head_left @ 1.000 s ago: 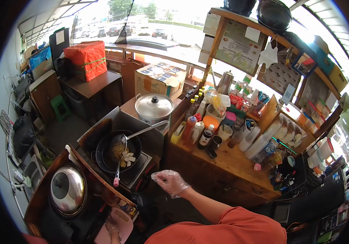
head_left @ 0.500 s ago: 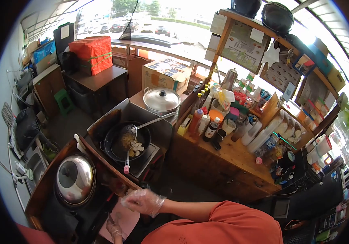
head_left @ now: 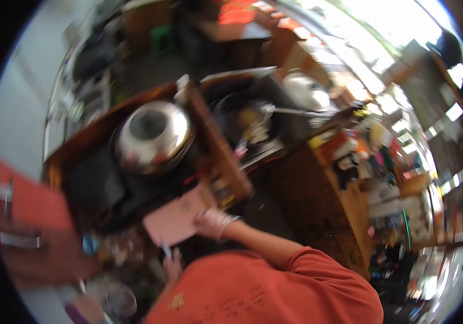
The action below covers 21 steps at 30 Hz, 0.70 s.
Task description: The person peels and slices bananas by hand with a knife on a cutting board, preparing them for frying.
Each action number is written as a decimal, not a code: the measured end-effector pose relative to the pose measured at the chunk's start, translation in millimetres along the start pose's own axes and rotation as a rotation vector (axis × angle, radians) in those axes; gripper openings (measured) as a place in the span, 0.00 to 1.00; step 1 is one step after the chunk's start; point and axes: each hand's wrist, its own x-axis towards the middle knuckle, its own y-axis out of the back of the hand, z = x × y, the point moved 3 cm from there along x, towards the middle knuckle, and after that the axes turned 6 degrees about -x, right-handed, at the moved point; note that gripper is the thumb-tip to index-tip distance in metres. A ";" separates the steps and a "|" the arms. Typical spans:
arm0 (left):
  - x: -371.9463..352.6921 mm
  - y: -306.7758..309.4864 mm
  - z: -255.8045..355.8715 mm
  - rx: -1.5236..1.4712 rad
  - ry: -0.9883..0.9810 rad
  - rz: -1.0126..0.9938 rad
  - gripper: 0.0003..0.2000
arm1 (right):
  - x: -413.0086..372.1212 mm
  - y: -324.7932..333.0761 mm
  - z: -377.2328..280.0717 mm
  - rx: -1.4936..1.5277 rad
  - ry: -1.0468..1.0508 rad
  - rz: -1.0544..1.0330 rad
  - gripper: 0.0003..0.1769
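Note:
My left hand (head_left: 173, 265) is closed around what looks like a knife (head_left: 166, 249), its pale blade pointing at the lower edge of a pink cutting board (head_left: 167, 224). At the board's right side is my right hand (head_left: 213, 223) in a clear plastic glove. Its fingers look curled in; blur hides whatever they may hold. A faint greenish patch shows on the upper part of the board. Beyond it, a black wok (head_left: 226, 110) holds pale pieces and browned bits, with a long-handled strainer (head_left: 296, 112) lying across it.
A domed metal lid (head_left: 156, 135) covers a pan inside the wood-edged stove surround (head_left: 218, 143). Another lid (head_left: 302, 92) lies behind the wok. On the right, a wooden counter (head_left: 356, 208) carries bottles and containers. Part of another person's arm (head_left: 85, 309) appears at the lower left.
My view has swung left and down, so the stove and counter sit differently and everything is blurred. More of the pink board shows. My right hand is now lower, at the board's right side.

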 end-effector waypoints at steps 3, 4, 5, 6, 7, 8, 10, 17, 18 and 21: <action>24.3 13.0 -3.1 0.070 0.055 -0.094 0.18 | 21.0 -30.4 15.4 0.059 -0.249 -0.089 0.12; 23.5 5.3 14.2 0.278 -0.173 -0.055 0.18 | 24.8 -43.4 27.0 0.070 -0.291 -0.052 0.13; 20.2 12.6 30.7 0.530 -0.277 -0.091 0.17 | 27.2 -61.6 30.1 0.086 -0.343 -0.009 0.14; 22.3 9.1 39.0 0.691 -0.419 -0.082 0.12 | 30.5 -71.6 30.1 0.104 -0.325 -0.043 0.14; 30.4 -2.8 49.6 0.871 -0.518 -0.146 0.11 | 33.7 -75.7 40.8 0.166 -0.472 -0.026 0.15; 35.7 -16.6 59.5 1.050 -0.620 -0.219 0.09 | 36.3 -80.7 51.5 0.223 -0.625 -0.006 0.17; 48.6 -39.1 76.3 0.970 -0.535 -0.164 0.11 | 51.7 -94.3 71.3 0.169 -0.666 0.009 0.17; 73.0 -88.6 90.0 0.986 -0.626 -0.111 0.30 | 90.8 -189.4 156.8 0.615 -0.913 0.153 0.16; 73.7 -92.5 90.7 0.986 -0.619 -0.112 0.30 | 94.0 -195.8 158.3 0.837 -1.029 0.114 0.15; 73.8 -98.9 90.3 1.015 -0.630 -0.127 0.27 | 96.5 -185.4 145.2 1.164 -1.107 0.208 0.13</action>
